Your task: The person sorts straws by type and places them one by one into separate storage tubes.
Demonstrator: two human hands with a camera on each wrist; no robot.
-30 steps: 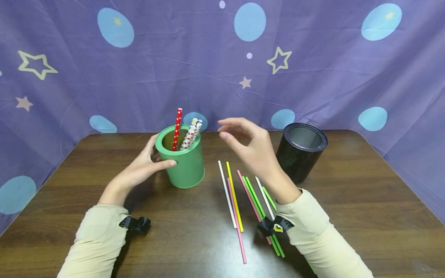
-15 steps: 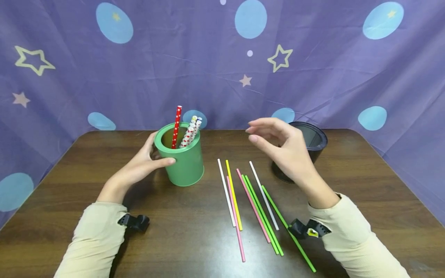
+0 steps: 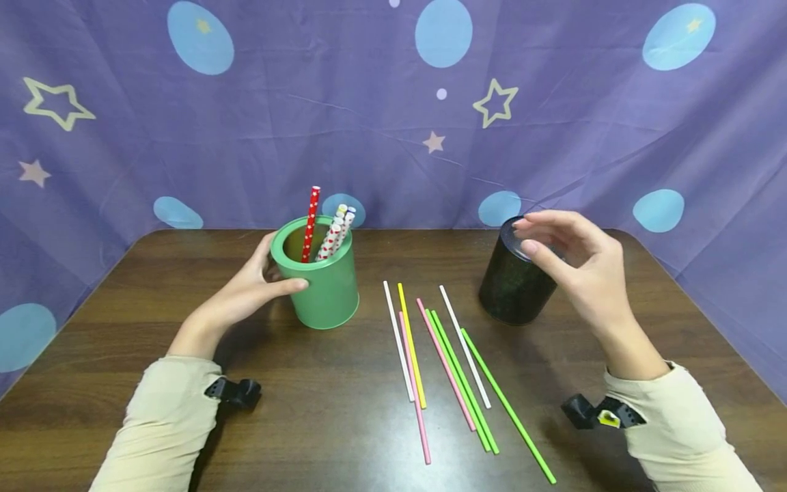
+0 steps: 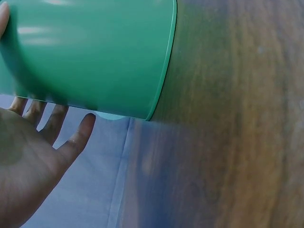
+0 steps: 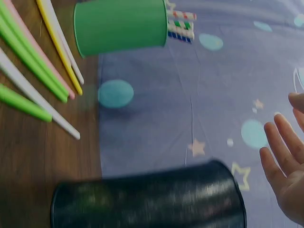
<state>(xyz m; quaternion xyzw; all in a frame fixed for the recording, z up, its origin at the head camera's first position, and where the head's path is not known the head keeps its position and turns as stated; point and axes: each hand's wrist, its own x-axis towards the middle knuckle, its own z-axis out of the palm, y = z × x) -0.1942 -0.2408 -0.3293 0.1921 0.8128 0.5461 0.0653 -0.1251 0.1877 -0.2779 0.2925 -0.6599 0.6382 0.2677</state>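
Note:
On the left, my left hand (image 3: 249,290) holds a green can (image 3: 326,297) by its side, thumb at the front and fingers around the far side. A red starred paper straw (image 3: 310,225) and several white patterned straws (image 3: 334,239) stand in this can. My right hand (image 3: 581,273) hovers with loosely bent fingers, nothing in it, overlapping the rim of a black can (image 3: 513,290) in the head view. From the right wrist, the fingers (image 5: 280,147) appear apart from the black can (image 5: 147,199). The hand hides most of that can's mouth.
Thin sticks in white, yellow (image 3: 410,342), pink (image 3: 445,365) and green (image 3: 507,403) lie between the cans on the brown wooden table (image 3: 307,410). A purple curtain (image 3: 369,137) with stars and dots hangs behind the table.
My right hand has moved right, from near the green can to the black can, uncovering the sticks on the table. The left hand has kept its hold on the green can.

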